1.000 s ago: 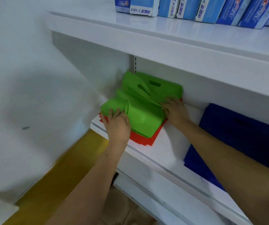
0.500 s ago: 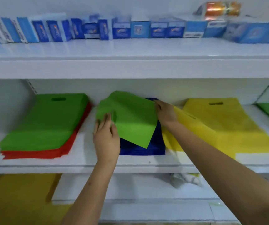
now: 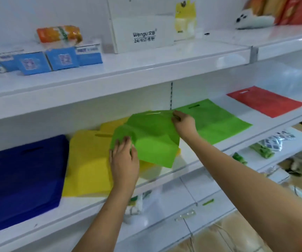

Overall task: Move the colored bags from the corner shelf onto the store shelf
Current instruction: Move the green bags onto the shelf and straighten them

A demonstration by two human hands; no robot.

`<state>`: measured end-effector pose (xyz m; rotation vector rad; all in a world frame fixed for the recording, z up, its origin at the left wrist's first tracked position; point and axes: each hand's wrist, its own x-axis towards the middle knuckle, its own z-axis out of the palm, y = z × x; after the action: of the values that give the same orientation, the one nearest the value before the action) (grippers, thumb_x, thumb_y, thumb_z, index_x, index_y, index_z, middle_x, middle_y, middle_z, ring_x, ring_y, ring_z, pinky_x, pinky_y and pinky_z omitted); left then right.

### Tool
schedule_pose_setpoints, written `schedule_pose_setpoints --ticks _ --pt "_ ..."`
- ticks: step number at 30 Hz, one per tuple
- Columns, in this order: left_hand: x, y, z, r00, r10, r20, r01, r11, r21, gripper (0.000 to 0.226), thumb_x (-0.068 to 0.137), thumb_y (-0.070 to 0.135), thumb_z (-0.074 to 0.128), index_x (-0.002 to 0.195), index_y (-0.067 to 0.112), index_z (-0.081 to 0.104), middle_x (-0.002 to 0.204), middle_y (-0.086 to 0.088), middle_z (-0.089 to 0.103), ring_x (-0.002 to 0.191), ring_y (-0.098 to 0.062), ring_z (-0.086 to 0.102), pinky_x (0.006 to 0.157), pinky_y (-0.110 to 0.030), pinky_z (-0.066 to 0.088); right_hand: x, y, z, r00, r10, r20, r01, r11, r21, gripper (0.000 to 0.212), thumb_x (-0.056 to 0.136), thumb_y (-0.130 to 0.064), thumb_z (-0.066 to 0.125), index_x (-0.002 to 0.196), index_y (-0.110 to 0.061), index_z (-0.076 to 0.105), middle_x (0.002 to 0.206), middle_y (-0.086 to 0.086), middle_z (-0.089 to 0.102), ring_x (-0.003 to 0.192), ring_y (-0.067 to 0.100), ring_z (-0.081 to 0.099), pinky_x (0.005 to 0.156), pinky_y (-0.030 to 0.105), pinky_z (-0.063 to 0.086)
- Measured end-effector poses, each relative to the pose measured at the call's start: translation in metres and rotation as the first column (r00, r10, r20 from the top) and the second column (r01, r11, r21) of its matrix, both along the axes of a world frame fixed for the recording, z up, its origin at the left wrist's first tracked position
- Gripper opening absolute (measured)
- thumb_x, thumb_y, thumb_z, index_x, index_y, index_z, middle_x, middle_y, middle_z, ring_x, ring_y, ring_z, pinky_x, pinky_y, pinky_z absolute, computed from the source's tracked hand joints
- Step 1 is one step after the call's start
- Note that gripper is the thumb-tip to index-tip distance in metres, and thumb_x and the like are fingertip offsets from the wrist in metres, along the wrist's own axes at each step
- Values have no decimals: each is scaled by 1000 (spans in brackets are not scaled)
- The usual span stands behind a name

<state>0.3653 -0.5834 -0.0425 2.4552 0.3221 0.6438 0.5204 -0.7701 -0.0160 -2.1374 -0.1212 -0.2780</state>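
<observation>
Above yellow bags [image 3: 90, 160], green bag [image 3: 152, 137] gripped by left hand [image 3: 123, 160], right hand [image 3: 184, 122]

Both hands hold one green bag [image 3: 152, 140] lifted off the store shelf [image 3: 192, 159]. Left hand [image 3: 123, 159] pinches its lower left edge, fingers [image 3: 123, 142] over the fabric; right hand [image 3: 184, 122] grips the top right corner by the handle slot. Under the left fingers lies a yellow bag stack [image 3: 88, 164], with a blue bag stack [image 3: 24, 177] further left. Just right of the right fingers a flat green bag [image 3: 217, 122] lies on the shelf, a red bag [image 3: 265, 102] beyond it. Upper shelf [image 3: 146, 62] above the fingers carries blue boxes [image 3: 61, 58] and a white box [image 3: 143, 31].
</observation>
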Motion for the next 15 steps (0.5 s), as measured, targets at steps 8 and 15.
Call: schedule_pose_setpoints --ticks 8,15 --pt "105 -110 -9 985 -168 -35 171 983 74 40 101 15 48 139 3 54 147 -12 51 143 -32 37 118 -52 26 87 -122 -14 979 -201 -17 201 980 5 35 89 -2 57 123 -2 65 127 14 63 116 25 60 92 13 37" --pt "166 -165 -25 942 -255 -219 280 956 89 48 101 40 49 141 15 55 155 -13 39 145 -32 32 119 -46 22 162 -208 -36 963 -207 -176 152 948 -280 39 91 -2 49 128 -5 60 142 15 50 130 29 48 104 27 37"
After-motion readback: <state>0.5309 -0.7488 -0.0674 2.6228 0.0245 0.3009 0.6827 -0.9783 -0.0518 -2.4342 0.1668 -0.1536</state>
